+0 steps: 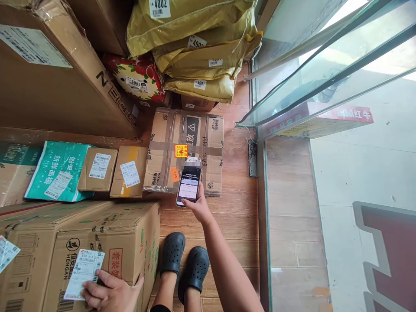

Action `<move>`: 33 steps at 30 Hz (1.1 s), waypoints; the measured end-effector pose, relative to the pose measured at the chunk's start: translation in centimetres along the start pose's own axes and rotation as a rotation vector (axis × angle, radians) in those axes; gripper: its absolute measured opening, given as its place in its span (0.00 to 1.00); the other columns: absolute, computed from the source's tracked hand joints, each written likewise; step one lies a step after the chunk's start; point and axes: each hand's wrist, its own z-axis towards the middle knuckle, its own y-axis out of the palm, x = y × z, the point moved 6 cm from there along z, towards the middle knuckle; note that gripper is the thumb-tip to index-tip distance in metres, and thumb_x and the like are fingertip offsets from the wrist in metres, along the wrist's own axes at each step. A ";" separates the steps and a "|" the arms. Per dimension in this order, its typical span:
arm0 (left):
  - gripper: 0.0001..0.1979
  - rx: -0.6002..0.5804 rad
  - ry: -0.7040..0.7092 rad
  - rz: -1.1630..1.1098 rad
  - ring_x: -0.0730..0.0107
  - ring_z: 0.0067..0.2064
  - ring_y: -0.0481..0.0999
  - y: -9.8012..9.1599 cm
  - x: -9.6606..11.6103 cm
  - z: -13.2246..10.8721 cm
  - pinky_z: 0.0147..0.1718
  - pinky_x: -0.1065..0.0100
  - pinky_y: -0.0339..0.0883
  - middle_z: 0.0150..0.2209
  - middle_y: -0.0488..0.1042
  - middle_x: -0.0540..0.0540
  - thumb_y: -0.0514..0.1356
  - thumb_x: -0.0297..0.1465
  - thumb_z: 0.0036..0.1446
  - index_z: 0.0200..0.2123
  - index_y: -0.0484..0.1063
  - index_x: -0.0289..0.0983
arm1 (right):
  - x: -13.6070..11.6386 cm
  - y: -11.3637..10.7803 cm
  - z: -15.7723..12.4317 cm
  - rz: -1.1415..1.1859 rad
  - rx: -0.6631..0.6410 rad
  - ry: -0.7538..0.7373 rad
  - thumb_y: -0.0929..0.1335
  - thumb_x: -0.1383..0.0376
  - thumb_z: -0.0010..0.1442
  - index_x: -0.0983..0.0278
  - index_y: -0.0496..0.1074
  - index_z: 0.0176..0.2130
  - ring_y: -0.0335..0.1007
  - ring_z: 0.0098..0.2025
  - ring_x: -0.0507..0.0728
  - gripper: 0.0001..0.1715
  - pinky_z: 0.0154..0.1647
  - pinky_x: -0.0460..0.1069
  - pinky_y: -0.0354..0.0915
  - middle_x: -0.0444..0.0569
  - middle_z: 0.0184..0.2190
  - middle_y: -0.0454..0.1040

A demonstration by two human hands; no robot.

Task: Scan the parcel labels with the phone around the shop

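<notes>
My right hand [199, 207] is wrapped round a smartphone [189, 186] with its lit screen facing up. Below the phone, a wide taped cardboard box [211, 130] bears orange and red-and-yellow stickers and a white label. My left hand [110, 292] rests on a large HENGAN carton [130, 234] at the lower left. Its fingers lie over the edge of a white shipping label [82, 271], and the thumb stands apart. Whether the fingers press on the label or hold it, I cannot tell.
Two small boxes [97, 169] and a teal parcel bag [58, 171] line the left side. Yellow parcel bags [201, 65] are stacked at the back. A tall carton [65, 82] rises at the upper left. A glass door [312, 82] borders the wooden floor [237, 190] on the right.
</notes>
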 end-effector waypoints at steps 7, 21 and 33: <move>0.57 0.026 0.014 0.002 0.26 0.67 0.36 0.3 -0.3 0.1 0.57 0.29 0.46 0.66 0.36 0.16 0.58 0.47 0.44 0.67 0.33 0.22 | -0.6 0.2 -0.5 0.027 0.010 0.001 0.79 0.69 0.38 0.55 0.59 0.51 0.71 0.50 0.56 0.44 0.55 0.53 0.66 0.44 0.48 0.73; 0.58 0.017 0.024 0.005 0.23 0.66 0.39 0.1 -0.1 -0.1 0.52 0.24 0.47 0.66 0.37 0.15 0.59 0.47 0.43 0.67 0.32 0.23 | -0.9 1.3 -2.4 0.101 0.104 0.053 0.72 0.60 0.50 0.54 0.61 0.47 0.74 0.47 0.58 0.25 0.54 0.54 0.68 0.41 0.43 0.77; 0.57 -0.004 0.030 0.054 0.27 0.68 0.36 0.7 -0.5 -0.2 0.55 0.26 0.48 0.66 0.35 0.15 0.59 0.45 0.46 0.67 0.28 0.24 | -1.8 2.0 -3.1 0.051 -0.011 0.068 0.75 0.66 0.41 0.54 0.61 0.51 0.73 0.45 0.57 0.40 0.49 0.53 0.70 0.42 0.45 0.75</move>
